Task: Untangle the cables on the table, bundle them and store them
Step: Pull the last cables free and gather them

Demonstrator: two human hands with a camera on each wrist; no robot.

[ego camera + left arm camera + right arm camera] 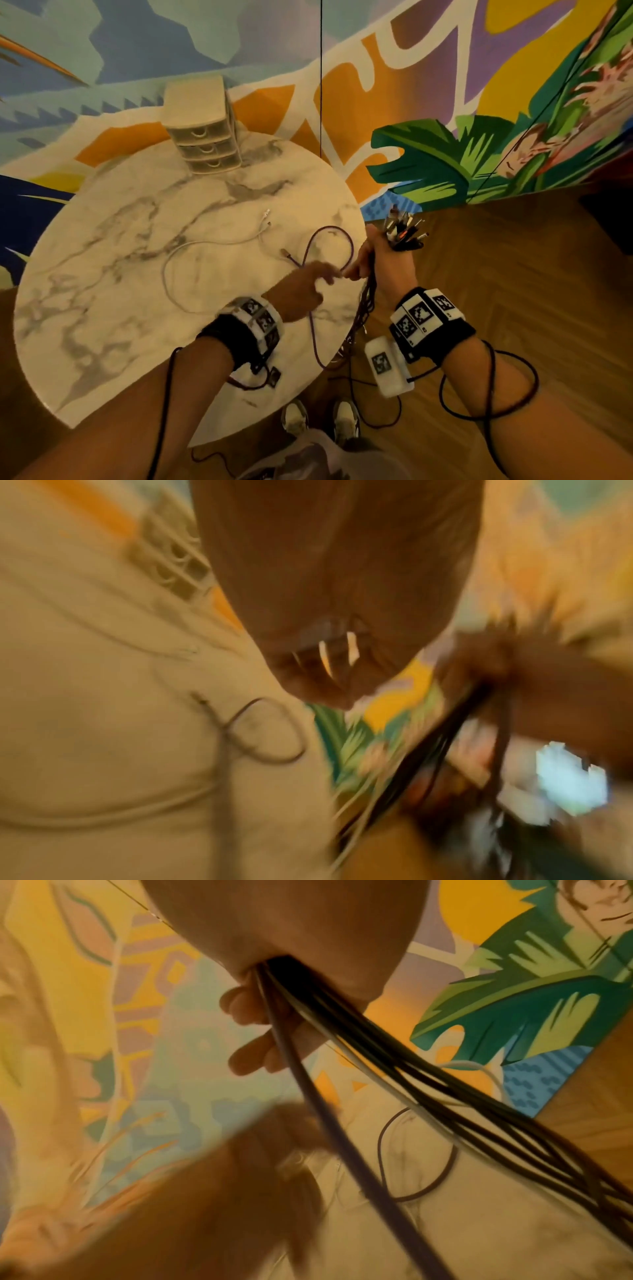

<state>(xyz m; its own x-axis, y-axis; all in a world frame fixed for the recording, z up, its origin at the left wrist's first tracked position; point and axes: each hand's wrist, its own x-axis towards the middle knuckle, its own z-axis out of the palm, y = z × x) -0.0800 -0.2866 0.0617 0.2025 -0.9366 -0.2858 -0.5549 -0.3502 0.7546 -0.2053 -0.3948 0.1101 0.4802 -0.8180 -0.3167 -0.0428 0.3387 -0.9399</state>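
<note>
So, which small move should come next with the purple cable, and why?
Probably the left hand should draw the purple cable toward the bundle gripped by the right hand. Its loop and plug end lie loose on the table, and both hands meet at it.

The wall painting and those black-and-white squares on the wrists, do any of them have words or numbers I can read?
No readable words or numbers anywhere.
Wall painting: big white curvy strokes that may be letters, cut off, cannot be read.
Left wristband: square black-and-white code patterns, no letters.
Right wristband: the same code patterns; tiny marks beside them, too small to read.
White box by the right wrist: one code pattern, no words.
</note>
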